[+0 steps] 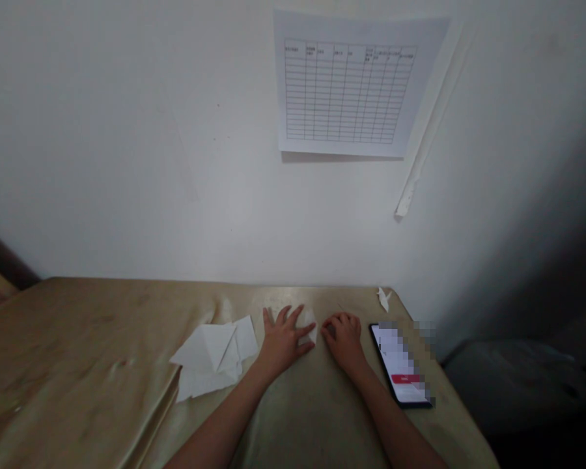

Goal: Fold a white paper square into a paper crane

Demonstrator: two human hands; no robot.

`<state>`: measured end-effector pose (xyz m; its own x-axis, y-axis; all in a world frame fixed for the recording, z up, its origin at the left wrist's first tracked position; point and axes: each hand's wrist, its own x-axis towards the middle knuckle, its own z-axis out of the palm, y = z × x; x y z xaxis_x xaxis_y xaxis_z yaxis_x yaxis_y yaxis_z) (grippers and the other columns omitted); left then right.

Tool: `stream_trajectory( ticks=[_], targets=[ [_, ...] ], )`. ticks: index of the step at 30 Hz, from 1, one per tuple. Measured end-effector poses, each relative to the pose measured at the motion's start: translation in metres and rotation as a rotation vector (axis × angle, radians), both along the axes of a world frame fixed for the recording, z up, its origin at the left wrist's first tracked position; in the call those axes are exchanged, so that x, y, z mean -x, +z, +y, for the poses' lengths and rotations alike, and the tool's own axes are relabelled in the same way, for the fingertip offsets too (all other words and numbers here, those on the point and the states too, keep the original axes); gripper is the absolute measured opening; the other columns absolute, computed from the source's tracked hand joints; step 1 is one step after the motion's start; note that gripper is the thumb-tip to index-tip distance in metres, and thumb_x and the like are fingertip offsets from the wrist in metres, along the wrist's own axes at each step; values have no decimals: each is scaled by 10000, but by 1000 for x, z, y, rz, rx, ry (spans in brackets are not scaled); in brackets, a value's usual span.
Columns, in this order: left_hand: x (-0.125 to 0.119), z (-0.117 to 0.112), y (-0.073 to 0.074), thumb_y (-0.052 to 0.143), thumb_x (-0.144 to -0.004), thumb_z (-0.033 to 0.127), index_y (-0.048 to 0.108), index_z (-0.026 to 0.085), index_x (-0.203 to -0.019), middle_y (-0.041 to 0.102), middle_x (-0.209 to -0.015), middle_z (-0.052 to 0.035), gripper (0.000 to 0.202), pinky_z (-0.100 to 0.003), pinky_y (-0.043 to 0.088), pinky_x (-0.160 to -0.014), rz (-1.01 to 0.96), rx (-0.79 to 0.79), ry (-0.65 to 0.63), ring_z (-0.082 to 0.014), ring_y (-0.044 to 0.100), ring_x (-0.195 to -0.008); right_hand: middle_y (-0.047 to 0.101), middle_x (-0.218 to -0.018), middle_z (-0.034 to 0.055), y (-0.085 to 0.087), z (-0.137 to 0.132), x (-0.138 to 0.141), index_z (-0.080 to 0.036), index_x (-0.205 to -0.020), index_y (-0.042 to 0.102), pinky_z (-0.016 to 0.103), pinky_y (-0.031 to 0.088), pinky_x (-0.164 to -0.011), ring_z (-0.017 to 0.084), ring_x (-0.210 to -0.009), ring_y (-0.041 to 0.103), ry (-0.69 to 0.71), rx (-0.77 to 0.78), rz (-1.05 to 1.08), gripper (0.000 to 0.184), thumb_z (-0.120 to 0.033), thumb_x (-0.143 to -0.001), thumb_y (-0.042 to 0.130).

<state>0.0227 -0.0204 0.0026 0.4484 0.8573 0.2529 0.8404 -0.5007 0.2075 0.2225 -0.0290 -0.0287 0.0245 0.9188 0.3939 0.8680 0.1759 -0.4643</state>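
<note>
My left hand (284, 339) lies with its fingers spread over a small piece of white paper (310, 319) on the table. Part of that paper is hidden under the fingers. To its right, my right hand (344, 335) rests on the table with curled fingers, the thumb and forefinger close together. Whether anything is pinched there I cannot make out. Left of my left hand lies a loose pile of white paper sheets (209, 358), overlapping and partly folded.
A phone (403, 365) with a lit screen lies right of my right hand. Near the back right corner sits a small folded white paper shape (383, 299). The table (312, 423) has a wrinkled golden-brown cover and meets a wall bearing a printed chart (346, 91).
</note>
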Motion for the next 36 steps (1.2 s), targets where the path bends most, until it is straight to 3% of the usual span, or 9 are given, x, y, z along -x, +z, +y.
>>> stream_trajectory(
  ticks=[3,6,9,12,17,23,36],
  targets=[
    [-1,2,-5,631,-846,579,587,510,-1292,419,-1553,-35,454,-788,-119,-1069,-7,-4,59,-407,321,-1417,630,-1076,78,5,-4,3,-249,-961,696,508,281,-1063,280,-1105,469,13,-10,10,143,-332,-869,626],
    [-3,4,-9,577,-908,511,553,520,-1320,454,-1529,-21,413,-790,-74,-1079,-22,16,67,-384,329,-1414,623,-1086,64,10,-8,8,-289,-1025,705,551,214,-1108,270,-1119,472,84,-13,-9,182,-314,-855,647],
    [-3,6,-9,575,-925,446,566,531,-1299,478,-1508,5,383,-789,-20,-1089,-48,58,81,-367,333,-1407,626,-1073,54,12,-11,12,-342,-1009,729,593,141,-1129,270,-1120,469,117,-13,-37,175,-324,-843,677],
    [-2,9,-5,599,-916,425,585,541,-1272,460,-1516,-3,375,-778,22,-1098,-58,49,127,-364,332,-1406,632,-1054,52,12,-11,13,-362,-968,749,595,148,-1121,272,-1117,467,112,2,-37,141,-339,-840,694],
    [-1,14,-1,596,-914,452,575,571,-1265,358,-1587,18,371,-757,-84,-1101,-23,-44,67,-376,270,-1451,634,-1057,52,12,-9,13,-357,-927,760,570,198,-1103,270,-1111,471,92,10,-29,108,-341,-841,697],
    [-5,14,-2,559,-921,505,572,573,-1269,319,-1609,46,355,-723,-165,-1101,-14,-40,40,-376,214,-1484,625,-1066,48,13,-9,13,-360,-907,760,528,277,-1053,265,-1086,477,81,30,-22,95,-349,-828,708],
    [-5,14,-11,504,-920,571,514,581,-1319,289,-1625,21,399,-754,-129,-1081,-32,65,118,-415,195,-1489,623,-1068,49,17,-10,13,-355,-910,754,575,223,-1087,269,-1099,494,79,54,-26,97,-383,-842,691]
  ],
)
